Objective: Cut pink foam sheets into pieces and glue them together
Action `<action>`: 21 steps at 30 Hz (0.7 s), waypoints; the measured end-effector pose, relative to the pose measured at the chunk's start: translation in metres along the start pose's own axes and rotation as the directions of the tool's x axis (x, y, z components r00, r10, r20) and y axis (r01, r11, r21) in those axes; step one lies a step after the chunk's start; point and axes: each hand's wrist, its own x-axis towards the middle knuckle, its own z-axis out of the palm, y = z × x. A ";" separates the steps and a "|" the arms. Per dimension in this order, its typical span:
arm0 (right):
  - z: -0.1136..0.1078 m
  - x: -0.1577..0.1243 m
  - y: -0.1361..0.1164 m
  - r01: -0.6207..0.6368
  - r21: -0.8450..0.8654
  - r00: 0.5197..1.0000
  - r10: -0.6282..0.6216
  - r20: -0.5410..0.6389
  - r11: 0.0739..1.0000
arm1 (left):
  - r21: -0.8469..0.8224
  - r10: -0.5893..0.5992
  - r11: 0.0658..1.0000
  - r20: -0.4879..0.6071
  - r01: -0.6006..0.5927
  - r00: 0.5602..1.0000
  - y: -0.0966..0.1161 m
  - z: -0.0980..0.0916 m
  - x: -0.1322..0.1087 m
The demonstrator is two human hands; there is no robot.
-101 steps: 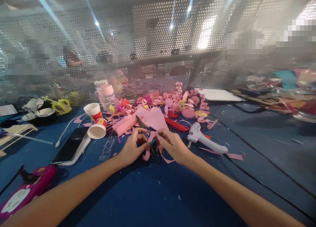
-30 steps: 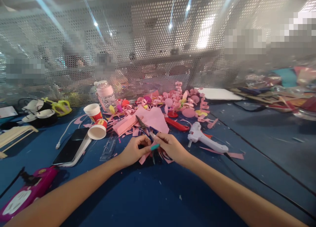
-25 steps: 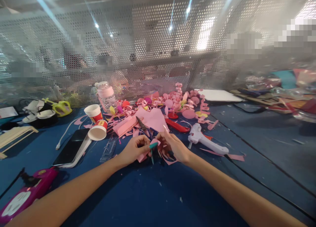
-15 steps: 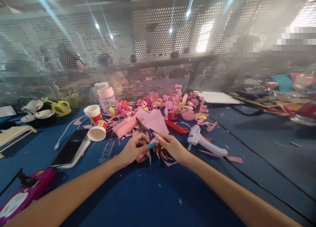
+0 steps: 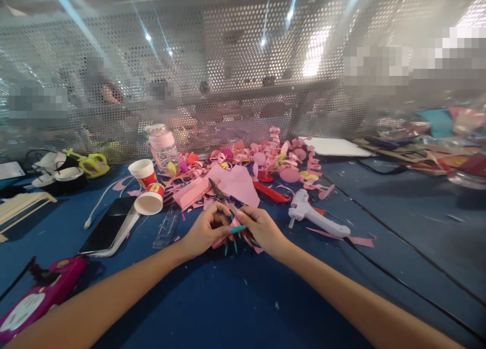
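Close together at the middle of the table, my left hand and my right hand are both closed on a small strip of pink paper. Fingers cover much of the strip, so its full shape is hidden. The left thumb, with a long teal nail, presses across it. Just beyond my fingertips, scissors lie with their blades on a larger pink sheet; their handles are hidden by my hands. A folded pink piece rests to the left of that sheet.
Behind lies a heap of pink curls and discs. A red cutter and a white glue gun are on the right. Paper cups, a phone, a clear ruler and a magenta power strip are on the left.
My hands have drawn slightly closer together around the pink paper strip. The right fingers have curled in, and the left thumb has shifted a little right and down.
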 end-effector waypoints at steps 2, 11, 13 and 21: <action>0.000 -0.002 0.000 0.041 -0.042 0.998 -0.042 -0.043 0.998 | -0.043 -0.029 0.999 0.032 0.030 0.999 0.001 -0.001 0.000; 0.004 -0.005 0.004 0.167 -0.188 0.955 -0.207 -0.215 0.968 | -0.183 -0.017 0.983 0.065 0.028 0.998 -0.004 -0.005 0.002; 0.008 -0.006 0.004 0.168 -0.201 0.955 -0.210 -0.210 0.965 | -0.194 -0.044 0.979 0.057 0.054 0.997 -0.005 -0.002 0.001; 0.014 -0.011 0.002 0.162 -0.164 0.953 -0.197 -0.228 0.973 | -0.332 -0.073 0.941 -0.006 0.067 0.997 -0.005 0.005 0.001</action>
